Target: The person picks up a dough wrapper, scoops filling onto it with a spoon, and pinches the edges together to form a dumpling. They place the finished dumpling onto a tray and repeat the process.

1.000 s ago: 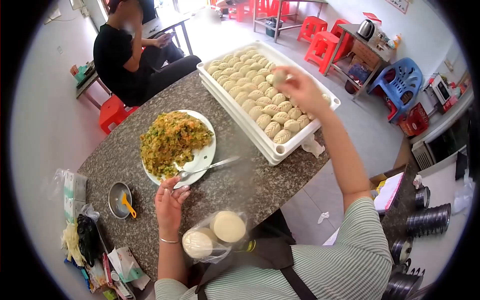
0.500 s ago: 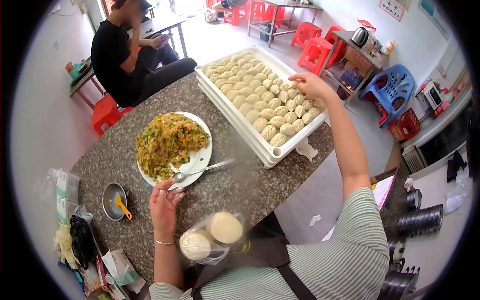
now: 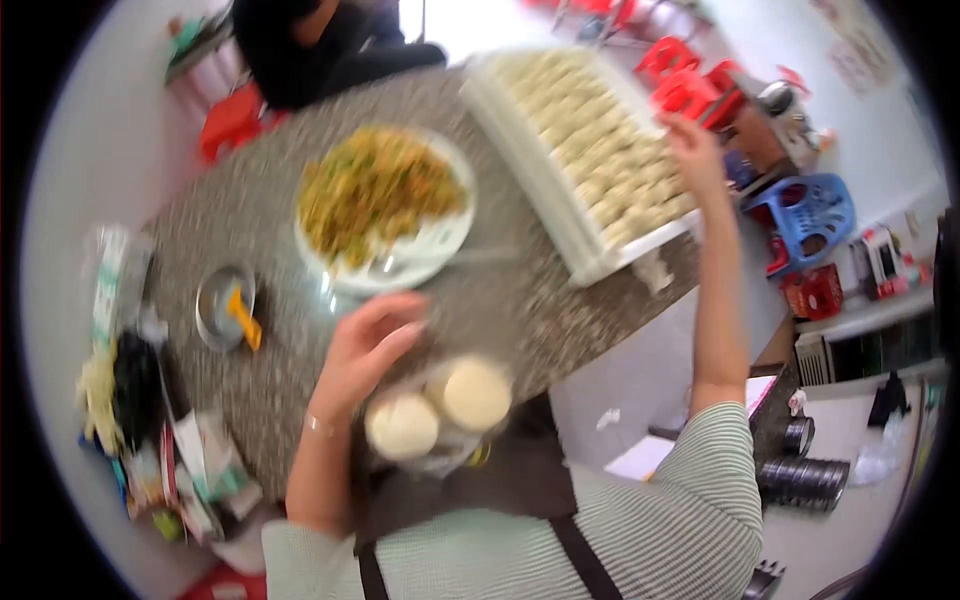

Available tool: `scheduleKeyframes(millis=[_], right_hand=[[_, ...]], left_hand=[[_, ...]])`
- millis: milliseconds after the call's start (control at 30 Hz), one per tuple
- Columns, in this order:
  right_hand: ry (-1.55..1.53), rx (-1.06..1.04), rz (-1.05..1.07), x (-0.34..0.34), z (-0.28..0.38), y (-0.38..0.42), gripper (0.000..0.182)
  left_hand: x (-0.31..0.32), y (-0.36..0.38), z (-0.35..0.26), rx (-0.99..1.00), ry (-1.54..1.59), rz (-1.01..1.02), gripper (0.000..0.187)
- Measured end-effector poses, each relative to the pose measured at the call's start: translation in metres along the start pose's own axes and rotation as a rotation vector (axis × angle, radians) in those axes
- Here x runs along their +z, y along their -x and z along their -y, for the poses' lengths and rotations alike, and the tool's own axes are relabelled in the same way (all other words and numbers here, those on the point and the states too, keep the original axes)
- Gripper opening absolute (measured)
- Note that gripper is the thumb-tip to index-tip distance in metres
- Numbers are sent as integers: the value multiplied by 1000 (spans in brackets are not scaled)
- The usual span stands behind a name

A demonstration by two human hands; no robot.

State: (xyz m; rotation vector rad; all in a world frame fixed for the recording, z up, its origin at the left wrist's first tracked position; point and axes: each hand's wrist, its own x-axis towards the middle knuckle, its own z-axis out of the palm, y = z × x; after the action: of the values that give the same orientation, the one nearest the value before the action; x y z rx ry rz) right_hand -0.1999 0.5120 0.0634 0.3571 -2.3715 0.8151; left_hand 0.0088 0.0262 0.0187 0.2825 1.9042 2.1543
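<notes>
My left hand (image 3: 375,345) hovers just above the bagged round dough wrappers (image 3: 475,393), its thumb apart from the fingers and nothing visible in it. Beyond it a white plate (image 3: 440,245) carries a heap of chopped orange-and-green filling (image 3: 375,185). A spoon (image 3: 450,257), badly blurred, rests over the plate's near edge. At the right rim of the white tray (image 3: 535,185) is my right hand (image 3: 692,155), blurred, with fingers loosely extended and no object seen in them. Rows of pleated dumplings (image 3: 590,125) fill the tray.
A metal bowl (image 3: 222,310) with an orange-yellow scraper (image 3: 242,318) sits on the left of the stone table (image 3: 300,400). Bags and packets (image 3: 135,390) crowd the left edge. A seated person (image 3: 320,50) is across the table. Crumpled paper (image 3: 655,272) lies beside the tray.
My left hand has left the spoon and come nearer the wrappers. My right hand has shifted from over the dumplings to the tray's right rim. The view has tilted and blurred.
</notes>
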Motion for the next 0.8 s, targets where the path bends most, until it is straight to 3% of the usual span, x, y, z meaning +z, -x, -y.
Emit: scheduleKeyframes(millis=[33, 100, 200, 233, 333, 500, 667, 733, 800], right_hand=[[-55, 115, 85, -2, 70, 14, 25], [-220, 59, 222, 18, 151, 52, 24], [-258, -123, 586, 46, 239, 121, 21], [-216, -197, 625, 57, 250, 140, 23], [-260, -153, 710, 70, 266, 181, 22], [-192, -173, 504, 74, 272, 207, 18], [-171, -222, 375, 75, 276, 210, 15], [-442, -132, 487, 69, 282, 205, 12], [-582, -155, 585, 65, 279, 189, 11]], left_hand=[[1, 2, 4, 60, -152, 69, 31], [7, 10, -13, 47, -468, 192, 30], [12, 22, -4, 204, -722, 260, 32], [13, 24, -4, 198, -715, 255, 32], [19, 34, -11, 182, -759, 214, 31], [26, 44, -18, 84, -865, 187, 28], [30, 46, -14, 155, -833, 151, 26], [28, 43, -16, 170, -811, 121, 25], [24, 42, -16, 334, -568, 226, 22]])
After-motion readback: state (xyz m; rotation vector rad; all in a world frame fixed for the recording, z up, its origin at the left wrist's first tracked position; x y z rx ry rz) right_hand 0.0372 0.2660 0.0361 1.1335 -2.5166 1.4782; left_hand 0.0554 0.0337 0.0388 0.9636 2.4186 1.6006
